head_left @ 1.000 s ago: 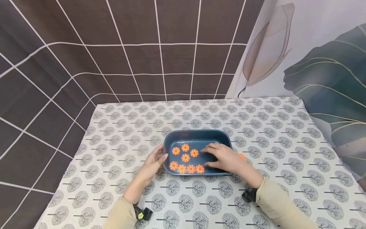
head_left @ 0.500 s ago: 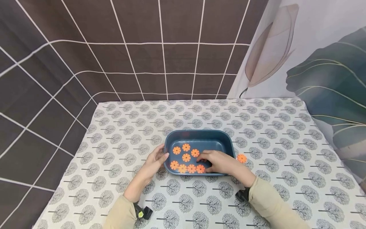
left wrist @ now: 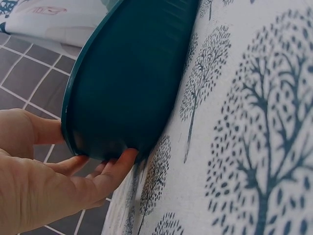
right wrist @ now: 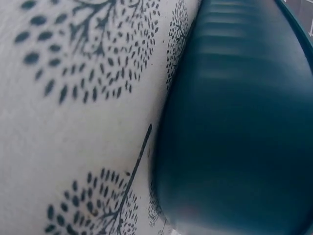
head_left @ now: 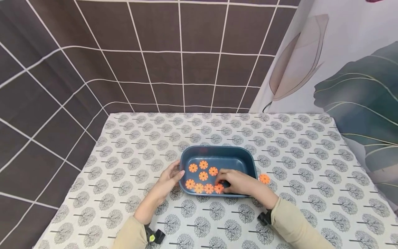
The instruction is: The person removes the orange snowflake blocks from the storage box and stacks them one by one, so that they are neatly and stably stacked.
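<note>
A dark blue-green rectangular basin (head_left: 239, 162) stands on the patterned cloth. Orange flower-shaped discs (head_left: 203, 176) lie spread over its left half, several of them in a row along the near side. My left hand (head_left: 166, 183) holds the basin's left end, with the thumb at the rim and the fingers against the outer wall (left wrist: 122, 88). Inside the basin, my right hand (head_left: 237, 182) has its fingers curled and pinches the rightmost disc (head_left: 218, 188) of the near row. The right wrist view shows only the basin's outside wall (right wrist: 234, 122), not the fingers.
One more orange disc (head_left: 264, 178) lies on the cloth just right of the basin. The tree-print tablecloth (head_left: 149, 128) covers the table up to a dark tiled-pattern curtain (head_left: 161, 69). A leaf-print curtain (head_left: 357, 86) hangs at the right.
My right hand has come down and left, and its spread fingers have curled in at the near row. The disc beside the basin has come into fuller view. My left hand keeps its hold.
</note>
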### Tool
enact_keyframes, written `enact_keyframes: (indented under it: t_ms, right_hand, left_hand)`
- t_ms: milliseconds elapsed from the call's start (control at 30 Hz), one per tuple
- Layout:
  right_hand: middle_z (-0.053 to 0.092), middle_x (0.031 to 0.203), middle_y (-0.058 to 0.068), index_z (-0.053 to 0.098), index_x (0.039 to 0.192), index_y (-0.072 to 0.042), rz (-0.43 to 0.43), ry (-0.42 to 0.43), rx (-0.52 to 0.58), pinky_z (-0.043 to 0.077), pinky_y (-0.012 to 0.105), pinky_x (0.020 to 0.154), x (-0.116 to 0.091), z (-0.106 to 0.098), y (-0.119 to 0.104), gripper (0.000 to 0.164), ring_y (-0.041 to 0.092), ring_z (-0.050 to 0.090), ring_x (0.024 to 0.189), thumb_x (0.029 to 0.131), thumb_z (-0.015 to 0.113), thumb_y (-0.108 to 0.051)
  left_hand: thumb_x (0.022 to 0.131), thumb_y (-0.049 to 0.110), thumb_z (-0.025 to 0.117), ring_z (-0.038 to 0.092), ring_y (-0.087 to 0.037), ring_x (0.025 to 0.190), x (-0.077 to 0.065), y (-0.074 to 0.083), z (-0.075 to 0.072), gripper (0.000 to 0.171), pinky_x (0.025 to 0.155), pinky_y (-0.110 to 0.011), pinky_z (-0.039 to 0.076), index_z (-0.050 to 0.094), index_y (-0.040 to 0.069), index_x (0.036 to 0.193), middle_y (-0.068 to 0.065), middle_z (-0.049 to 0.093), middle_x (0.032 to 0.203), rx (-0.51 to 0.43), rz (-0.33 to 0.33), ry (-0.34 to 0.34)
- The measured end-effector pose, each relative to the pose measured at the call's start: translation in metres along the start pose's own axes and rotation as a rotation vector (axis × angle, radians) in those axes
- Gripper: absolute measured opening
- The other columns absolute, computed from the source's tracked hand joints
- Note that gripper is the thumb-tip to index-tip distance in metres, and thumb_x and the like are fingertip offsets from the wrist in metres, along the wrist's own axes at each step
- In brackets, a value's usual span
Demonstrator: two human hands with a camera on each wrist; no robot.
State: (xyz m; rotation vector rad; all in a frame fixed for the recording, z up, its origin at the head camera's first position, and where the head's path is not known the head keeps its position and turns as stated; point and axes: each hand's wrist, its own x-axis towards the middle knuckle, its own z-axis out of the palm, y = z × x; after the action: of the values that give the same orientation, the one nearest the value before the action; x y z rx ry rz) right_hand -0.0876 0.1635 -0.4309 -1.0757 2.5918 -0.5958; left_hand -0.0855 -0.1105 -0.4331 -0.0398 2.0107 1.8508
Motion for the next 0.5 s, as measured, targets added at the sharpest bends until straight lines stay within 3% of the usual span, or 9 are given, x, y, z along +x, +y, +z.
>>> enact_keyframes:
  t_ms: [333,500]
  right_hand:
    - [0.058,0.093,-0.007,0.064,0.096,-0.013,0.014,0.002,0.066,0.050,0.019,0.073,0.0030,0.0031,0.0021,0.026,0.005,0.054,0.080,0.074,0.077,-0.017]
    - [0.062,0.097,-0.005,0.065,0.099,-0.012,-0.001,0.011,0.061,0.052,0.021,0.075,0.0022,0.0011,0.0021,0.027,0.007,0.058,0.085,0.075,0.077,-0.018]
  left_hand:
    - [0.093,0.013,0.052,0.042,-0.036,0.126,-0.0024,0.0004,-0.0002,0.054,0.097,-0.043,0.046,0.032,0.008,0.143,-0.020,0.039,0.140,-0.008,0.002,0.001]
    - [0.093,0.013,0.052,0.041,-0.035,0.127,-0.0005,-0.0003,-0.0007,0.055,0.097,-0.043,0.046,0.032,0.009,0.144,-0.019,0.039,0.141,-0.004,0.008,-0.004]
